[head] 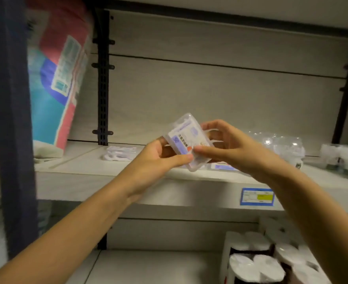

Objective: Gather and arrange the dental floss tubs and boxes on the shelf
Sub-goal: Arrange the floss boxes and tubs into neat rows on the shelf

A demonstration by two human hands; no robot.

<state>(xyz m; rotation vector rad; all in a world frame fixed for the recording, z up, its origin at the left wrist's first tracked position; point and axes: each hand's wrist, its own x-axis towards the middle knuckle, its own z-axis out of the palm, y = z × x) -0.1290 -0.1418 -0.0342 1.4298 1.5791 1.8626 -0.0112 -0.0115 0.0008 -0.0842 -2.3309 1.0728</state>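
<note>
Head view. Both of the person's bare hands are holding one clear plastic floss box (186, 141) in the air, just in front of the shelf (99, 181) and above its front edge. The box is tilting, its white and blue printed label facing the camera. The left hand (158, 154) is gripping the lower left of the box, with the thumb lying along the front near the bottom corner and the other fingers curling behind. The right hand (224, 144) is pinching the right edge of the box between thumb and forefinger; its remaining fingers (212, 125) are arching loosely over the top right.

On the shelf, a second floss box (223, 166) is lying flat just below and behind the right hand, largely hidden by it. Loose white floss picks (119, 153) are lying on the shelf board to the left, near the back panel. Clear plastic tubs (281, 145) are standing to the right, with a shrink-wrapped pack of small bottles (342, 159) further right. A blue price tag (257, 196) is sitting on the shelf's front lip. A large soft package (60, 74) is leaning at far left. Rolls of paper (257, 261) are occupying the lower shelf.
</note>
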